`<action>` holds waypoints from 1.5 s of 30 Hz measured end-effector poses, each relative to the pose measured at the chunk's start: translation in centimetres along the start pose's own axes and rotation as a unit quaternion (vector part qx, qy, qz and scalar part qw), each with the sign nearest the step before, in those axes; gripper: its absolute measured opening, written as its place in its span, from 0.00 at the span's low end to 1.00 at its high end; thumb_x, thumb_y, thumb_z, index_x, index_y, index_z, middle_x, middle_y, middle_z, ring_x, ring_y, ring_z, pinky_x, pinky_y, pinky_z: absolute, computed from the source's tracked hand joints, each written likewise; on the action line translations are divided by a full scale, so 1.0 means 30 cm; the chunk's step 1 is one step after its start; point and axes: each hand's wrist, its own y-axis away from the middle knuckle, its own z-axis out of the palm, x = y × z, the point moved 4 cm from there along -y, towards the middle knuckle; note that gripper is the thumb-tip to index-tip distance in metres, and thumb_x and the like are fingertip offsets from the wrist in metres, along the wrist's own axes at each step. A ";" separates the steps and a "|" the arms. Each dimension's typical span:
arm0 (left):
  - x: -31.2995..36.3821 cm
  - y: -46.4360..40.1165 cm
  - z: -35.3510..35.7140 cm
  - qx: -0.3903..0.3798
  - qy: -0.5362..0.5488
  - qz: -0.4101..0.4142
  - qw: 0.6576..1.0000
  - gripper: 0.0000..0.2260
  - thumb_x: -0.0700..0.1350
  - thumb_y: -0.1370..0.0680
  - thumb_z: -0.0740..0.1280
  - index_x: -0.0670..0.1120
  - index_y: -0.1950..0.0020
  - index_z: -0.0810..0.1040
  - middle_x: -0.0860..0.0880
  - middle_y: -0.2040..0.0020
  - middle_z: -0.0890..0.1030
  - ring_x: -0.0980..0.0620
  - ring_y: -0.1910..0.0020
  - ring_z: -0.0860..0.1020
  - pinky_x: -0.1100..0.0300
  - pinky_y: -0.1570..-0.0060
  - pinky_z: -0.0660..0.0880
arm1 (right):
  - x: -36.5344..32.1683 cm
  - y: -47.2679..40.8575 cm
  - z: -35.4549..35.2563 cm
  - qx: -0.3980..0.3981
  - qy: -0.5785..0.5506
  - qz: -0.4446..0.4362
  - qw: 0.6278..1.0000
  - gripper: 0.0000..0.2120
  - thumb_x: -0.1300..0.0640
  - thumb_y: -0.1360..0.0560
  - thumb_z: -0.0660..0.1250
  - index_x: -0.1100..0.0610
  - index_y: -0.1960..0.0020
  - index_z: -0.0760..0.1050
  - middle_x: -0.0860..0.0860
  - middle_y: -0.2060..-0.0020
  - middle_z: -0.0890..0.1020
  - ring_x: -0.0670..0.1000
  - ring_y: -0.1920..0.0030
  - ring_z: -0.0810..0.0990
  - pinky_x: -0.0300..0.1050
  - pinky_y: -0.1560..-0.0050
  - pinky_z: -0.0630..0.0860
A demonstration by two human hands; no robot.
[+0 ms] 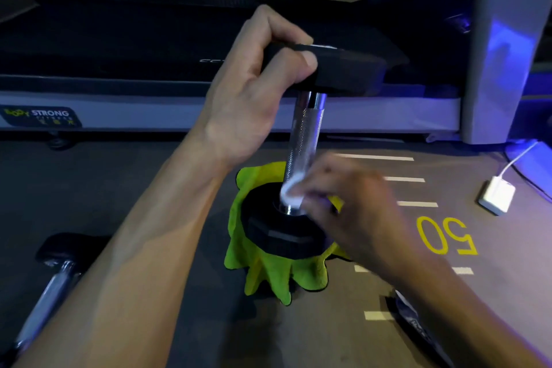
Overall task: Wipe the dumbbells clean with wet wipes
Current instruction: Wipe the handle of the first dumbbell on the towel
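- Two dumbbells show: one dumbbell (301, 134) stands on end on a green cloth (268, 275) spread on the floor (89, 188), and a second dumbbell (44, 290) lies flat on the floor at the lower left, well apart from it.
- Left hand (257, 89) has its fingers (298, 61) closed over the edge of the upright one's top head, steadying it.
- Right hand (355, 212) is blurred; its fingers appear pinched on a white wet wipe (291, 193), pressed against the bottom of the knurled handle, just above the lower head.
- My judgement: the handle wipe is under way and low on the shaft. Whether the heads are already clean cannot be told, and the second dumbbell looks untouched, so roughly half or more is left.
- Round about: a treadmill (209, 63) runs across behind, a white charger (497, 196) with its cable lies on the floor to the right, and a dark packet (418, 323), partly hidden under the right forearm, lies near.
- Nothing blocks the wiping; the lower head's underside sits hidden on the cloth.
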 end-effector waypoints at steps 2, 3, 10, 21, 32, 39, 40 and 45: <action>-0.001 -0.005 0.007 0.002 -0.007 0.002 1.000 0.09 0.55 0.28 0.65 0.53 0.51 0.76 0.42 0.47 0.79 0.53 0.48 0.75 0.51 0.44 0.72 | 0.005 0.008 0.047 -0.073 0.025 0.007 0.997 0.10 0.63 0.26 0.73 0.48 0.52 0.87 0.38 0.56 0.76 0.36 0.58 0.75 0.23 0.55 0.67; -0.002 -0.008 0.007 0.004 -0.008 0.000 1.000 0.09 0.55 0.28 0.65 0.53 0.51 0.76 0.39 0.45 0.79 0.52 0.48 0.76 0.49 0.43 0.73 | 0.005 0.006 0.051 -0.078 0.035 0.005 0.996 0.11 0.63 0.27 0.74 0.48 0.53 0.87 0.37 0.57 0.75 0.35 0.58 0.74 0.21 0.55 0.65; -0.026 -0.014 -0.014 0.011 0.017 -0.027 0.999 0.04 0.49 0.24 0.66 0.53 0.50 0.75 0.53 0.53 0.77 0.61 0.53 0.74 0.69 0.53 0.71 | -0.042 -0.132 -0.051 0.147 0.091 -0.068 0.983 0.07 0.64 0.24 0.73 0.56 0.48 0.85 0.51 0.52 0.83 0.45 0.53 0.78 0.32 0.50 0.70; -0.053 -0.022 -0.060 0.046 0.015 -0.026 0.998 0.02 0.47 0.21 0.64 0.53 0.50 0.73 0.59 0.54 0.78 0.64 0.54 0.76 0.71 0.53 0.72 | -0.036 -0.166 -0.027 0.175 0.074 -0.060 0.980 0.11 0.68 0.24 0.70 0.60 0.44 0.85 0.54 0.49 0.84 0.50 0.49 0.81 0.32 0.45 0.73; -0.058 -0.008 -0.102 0.056 0.025 -0.018 0.998 0.02 0.46 0.22 0.64 0.54 0.51 0.73 0.61 0.56 0.77 0.67 0.57 0.74 0.74 0.56 0.70 | -0.077 -0.132 0.031 0.186 0.080 -0.081 0.976 0.09 0.66 0.24 0.73 0.59 0.44 0.86 0.53 0.45 0.84 0.51 0.44 0.81 0.32 0.39 0.71; -0.060 -0.008 -0.103 0.036 0.018 -0.005 0.999 0.04 0.50 0.21 0.68 0.54 0.49 0.74 0.61 0.55 0.77 0.65 0.55 0.75 0.69 0.52 0.71 | -0.086 -0.201 0.003 0.220 0.092 -0.106 0.965 0.07 0.63 0.23 0.71 0.60 0.47 0.86 0.54 0.50 0.84 0.53 0.49 0.80 0.32 0.45 0.69; -0.064 -0.006 -0.111 0.044 0.020 -0.006 0.999 0.04 0.50 0.22 0.68 0.55 0.50 0.74 0.62 0.56 0.77 0.65 0.55 0.75 0.69 0.53 0.71 | -0.079 -0.170 0.015 0.193 0.092 -0.093 0.972 0.08 0.63 0.23 0.71 0.58 0.47 0.87 0.52 0.50 0.84 0.52 0.48 0.80 0.30 0.45 0.68; -0.070 0.006 -0.133 0.050 0.008 -0.004 0.999 0.03 0.47 0.20 0.66 0.54 0.50 0.73 0.66 0.59 0.77 0.68 0.58 0.74 0.72 0.55 0.70 | -0.014 -0.100 -0.014 -0.065 0.025 -0.002 0.998 0.13 0.64 0.26 0.74 0.47 0.49 0.88 0.40 0.55 0.81 0.39 0.55 0.78 0.24 0.51 0.67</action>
